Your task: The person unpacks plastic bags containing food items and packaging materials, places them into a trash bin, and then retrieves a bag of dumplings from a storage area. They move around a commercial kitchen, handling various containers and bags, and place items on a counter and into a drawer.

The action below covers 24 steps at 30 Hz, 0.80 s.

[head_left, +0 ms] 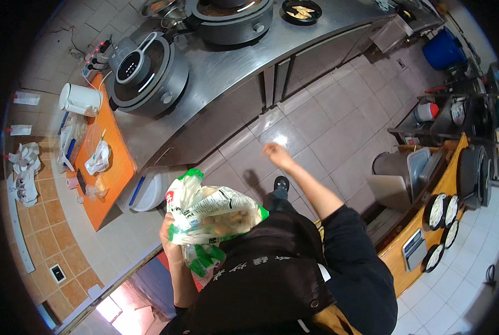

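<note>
My left hand (pixel 170 234) grips a crumpled plastic food bag (pixel 228 209), white and clear with green edges and printed writing. Pale pieces show through its clear side. The bag hangs in front of my dark apron (pixel 270 268). My right hand (pixel 279 155) is stretched out over the tiled floor, touching nothing, its fingers curled and slightly blurred. I cannot make out anything in it.
A steel counter (pixel 216 83) carries two grey round cookers (pixel 165 75) and a black plate of food (pixel 302 11). An orange board (pixel 111 167) juts out at left. Several filled black dishes (pixel 435 211) and a scale (pixel 415 251) sit on the right-hand wooden shelf (pixel 394 264).
</note>
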Motion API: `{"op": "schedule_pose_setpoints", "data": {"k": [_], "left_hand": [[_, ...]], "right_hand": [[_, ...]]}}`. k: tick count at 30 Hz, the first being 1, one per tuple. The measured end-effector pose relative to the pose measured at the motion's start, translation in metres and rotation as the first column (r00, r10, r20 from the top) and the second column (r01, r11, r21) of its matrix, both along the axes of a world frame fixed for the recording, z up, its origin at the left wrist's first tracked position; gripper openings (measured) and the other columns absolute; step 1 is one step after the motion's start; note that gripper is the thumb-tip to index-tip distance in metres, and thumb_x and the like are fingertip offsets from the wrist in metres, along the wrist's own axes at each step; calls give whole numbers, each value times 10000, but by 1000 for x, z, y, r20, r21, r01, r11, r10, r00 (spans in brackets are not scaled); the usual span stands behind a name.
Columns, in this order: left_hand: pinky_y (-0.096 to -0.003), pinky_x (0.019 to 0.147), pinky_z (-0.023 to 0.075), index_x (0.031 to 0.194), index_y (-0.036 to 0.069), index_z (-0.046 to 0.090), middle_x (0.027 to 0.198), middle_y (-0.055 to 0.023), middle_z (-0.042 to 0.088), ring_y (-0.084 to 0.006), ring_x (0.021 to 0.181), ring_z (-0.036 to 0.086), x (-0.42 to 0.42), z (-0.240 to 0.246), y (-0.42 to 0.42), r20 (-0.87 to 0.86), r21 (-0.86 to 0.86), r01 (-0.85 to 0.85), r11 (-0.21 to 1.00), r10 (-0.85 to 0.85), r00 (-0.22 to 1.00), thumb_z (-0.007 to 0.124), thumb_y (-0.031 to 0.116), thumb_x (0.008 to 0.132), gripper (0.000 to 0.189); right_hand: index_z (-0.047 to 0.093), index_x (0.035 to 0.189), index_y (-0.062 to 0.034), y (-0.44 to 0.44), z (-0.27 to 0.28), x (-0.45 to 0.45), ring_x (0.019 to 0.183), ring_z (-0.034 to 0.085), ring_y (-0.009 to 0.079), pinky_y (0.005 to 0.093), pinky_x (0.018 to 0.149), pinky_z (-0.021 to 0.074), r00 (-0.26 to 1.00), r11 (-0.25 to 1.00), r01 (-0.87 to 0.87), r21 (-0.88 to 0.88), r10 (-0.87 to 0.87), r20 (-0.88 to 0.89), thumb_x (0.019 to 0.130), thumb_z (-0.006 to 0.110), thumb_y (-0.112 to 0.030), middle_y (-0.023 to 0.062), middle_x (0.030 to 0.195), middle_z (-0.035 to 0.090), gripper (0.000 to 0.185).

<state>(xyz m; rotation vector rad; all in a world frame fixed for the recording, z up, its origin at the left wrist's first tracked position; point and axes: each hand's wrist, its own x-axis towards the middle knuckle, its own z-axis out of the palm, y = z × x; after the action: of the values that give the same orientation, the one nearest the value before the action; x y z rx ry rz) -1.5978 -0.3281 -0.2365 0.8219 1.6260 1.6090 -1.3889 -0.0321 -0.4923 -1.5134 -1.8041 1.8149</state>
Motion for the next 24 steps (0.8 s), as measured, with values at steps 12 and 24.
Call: {"op": "schedule_pose_setpoints", "data": {"k": [12,24], "left_hand": [[-250,786,381,791,59,509,909,16,474,-114,848,460,27,-37,113,196,-23,-255,967,255,947,550,25,878,102],[-222,808,353,793,56,469,897,23,422,-108,869,430,89,-38,200,38,-249,-469,847,493,869,612,-51,747,184]], "right_hand": [[519,1193,67,236,36,-30,971,680,260,326,818,558,804,809,180,-560,-449,-390,934,430,-49,213,1091,675,297],[593,1278,-41,259,-9,-61,1375,355,364,524,1130,263,343,-233,-846,479,451,824,853,526,-132,193,1408,479,440]]}}
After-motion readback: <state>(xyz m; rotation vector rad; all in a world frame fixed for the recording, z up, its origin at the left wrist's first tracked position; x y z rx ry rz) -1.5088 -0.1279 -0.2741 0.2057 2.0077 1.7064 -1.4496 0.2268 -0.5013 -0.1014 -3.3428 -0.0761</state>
